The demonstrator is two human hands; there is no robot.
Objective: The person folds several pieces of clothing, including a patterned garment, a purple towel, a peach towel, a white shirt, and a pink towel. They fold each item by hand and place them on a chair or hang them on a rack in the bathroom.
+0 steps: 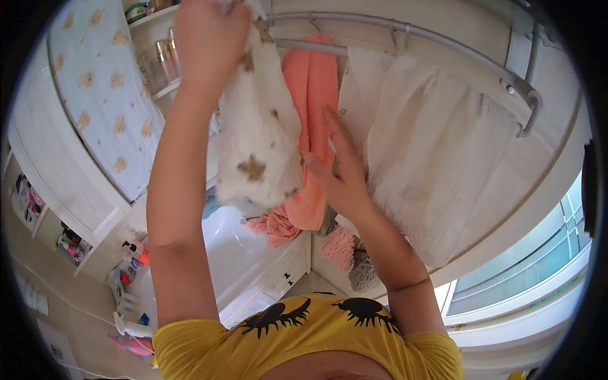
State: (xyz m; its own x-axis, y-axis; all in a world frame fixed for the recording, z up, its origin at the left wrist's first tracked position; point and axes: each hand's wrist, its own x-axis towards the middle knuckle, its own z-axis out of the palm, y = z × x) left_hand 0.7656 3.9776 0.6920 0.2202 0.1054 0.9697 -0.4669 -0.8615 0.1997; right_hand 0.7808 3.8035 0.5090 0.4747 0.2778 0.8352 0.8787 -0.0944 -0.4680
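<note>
My left hand [209,38] is raised high and closed on the top of a white cloth with brown star marks [256,145], which hangs down from it. My right hand [339,168] is open with fingers spread. It touches the lower right edge of that cloth, in front of an orange towel [313,95] that hangs from a metal rail [405,28]. A large white towel [424,152] hangs over the same rail to the right.
A white bathtub [237,253] lies below, with white cabinet drawers [285,275] beside it. Bottles stand on a shelf [158,60] at upper left. Toiletries [130,269] stand at lower left. A window [532,259] is at lower right.
</note>
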